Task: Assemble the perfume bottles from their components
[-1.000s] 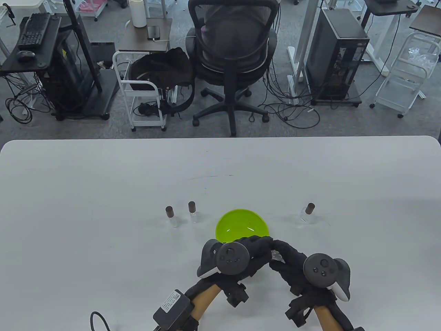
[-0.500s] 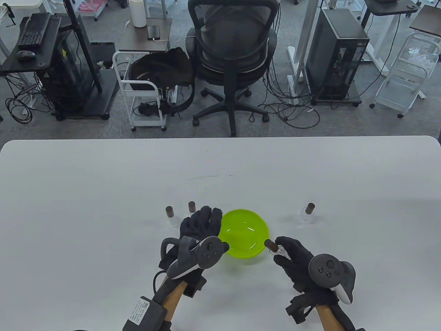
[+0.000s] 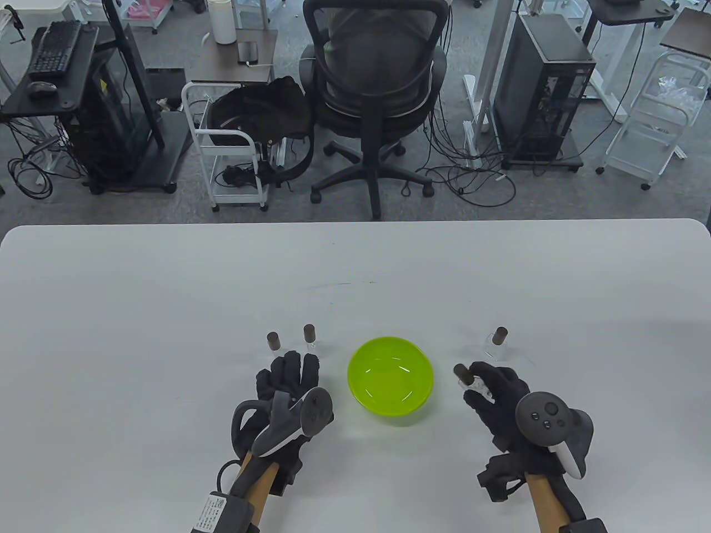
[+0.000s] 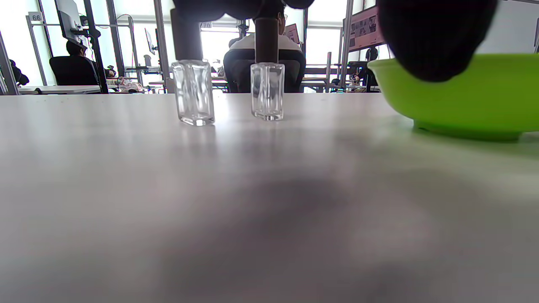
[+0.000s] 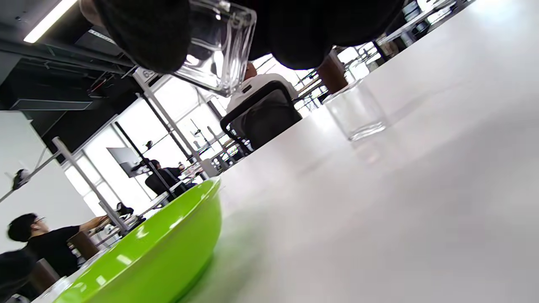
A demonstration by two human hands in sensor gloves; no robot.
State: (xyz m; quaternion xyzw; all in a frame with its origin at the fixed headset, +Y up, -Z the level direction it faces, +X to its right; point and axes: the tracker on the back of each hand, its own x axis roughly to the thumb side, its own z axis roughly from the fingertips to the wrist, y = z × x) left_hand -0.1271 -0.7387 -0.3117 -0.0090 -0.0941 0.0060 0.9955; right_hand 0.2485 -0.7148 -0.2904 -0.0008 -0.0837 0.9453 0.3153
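Observation:
My right hand (image 3: 482, 388) grips a clear glass perfume bottle (image 5: 214, 50) with a brown cap (image 3: 462, 374), held just above the table right of the green bowl (image 3: 390, 382). A third capped bottle (image 3: 496, 343) stands on the table just beyond that hand, also seen as a bottle (image 5: 356, 111) in the right wrist view. Two capped bottles (image 3: 273, 341) (image 3: 310, 336) stand left of the bowl. My left hand (image 3: 290, 375) lies flat with straight fingers just short of them and holds nothing; the left wrist view shows both bottles (image 4: 193, 92) (image 4: 267, 90) ahead.
The white table (image 3: 166, 288) stretches wide on all sides of the bowl. Beyond its far edge stand an office chair (image 3: 377, 83) with a person seated in it, a white cart (image 3: 233, 150) and computer towers.
The hands parted from in front of the bowl. My left hand swung left and settled flat near the two bottles. My right hand carried the capped bottle right and farther, toward the lone bottle.

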